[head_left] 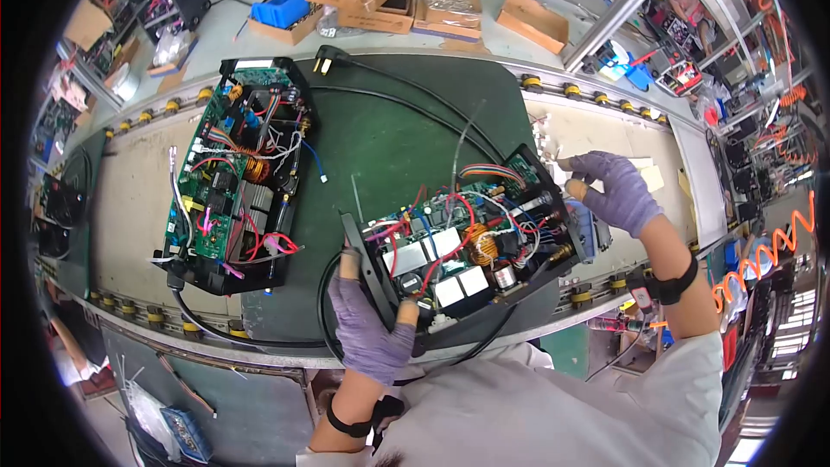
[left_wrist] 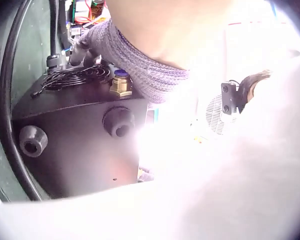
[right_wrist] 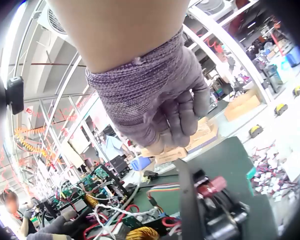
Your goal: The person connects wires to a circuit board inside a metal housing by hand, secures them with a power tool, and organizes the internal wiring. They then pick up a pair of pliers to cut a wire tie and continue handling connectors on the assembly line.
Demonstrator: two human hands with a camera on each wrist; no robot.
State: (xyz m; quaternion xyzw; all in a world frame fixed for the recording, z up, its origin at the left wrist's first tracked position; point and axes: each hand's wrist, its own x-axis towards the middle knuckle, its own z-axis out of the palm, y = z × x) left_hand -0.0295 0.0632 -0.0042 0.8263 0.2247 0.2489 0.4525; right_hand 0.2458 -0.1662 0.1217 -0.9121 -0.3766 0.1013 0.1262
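Note:
An opened black-cased electronic unit (head_left: 437, 261), with circuit board, copper coil and loose wires, lies on the green work board. My left hand (head_left: 372, 329), in a purple glove with bare fingertips, grips its left end panel (head_left: 370, 270), thumb on the inner side. The left wrist view shows the black panel (left_wrist: 70, 145) with rubber feet and a brass fitting (left_wrist: 121, 86). Beyond the unit's right end, my right hand (head_left: 616, 195) is raised with its fingers loosely bent and nothing between them. In the right wrist view this gloved hand (right_wrist: 155, 100) hangs above the unit.
A second opened unit (head_left: 233, 182) stands at the left of the green board (head_left: 389, 134). A black power cord (head_left: 406, 79) with a plug runs across the back. Roller rails (head_left: 596, 99) edge the line. Cardboard boxes (head_left: 532, 22) and a blue bin (head_left: 281, 7) stand behind.

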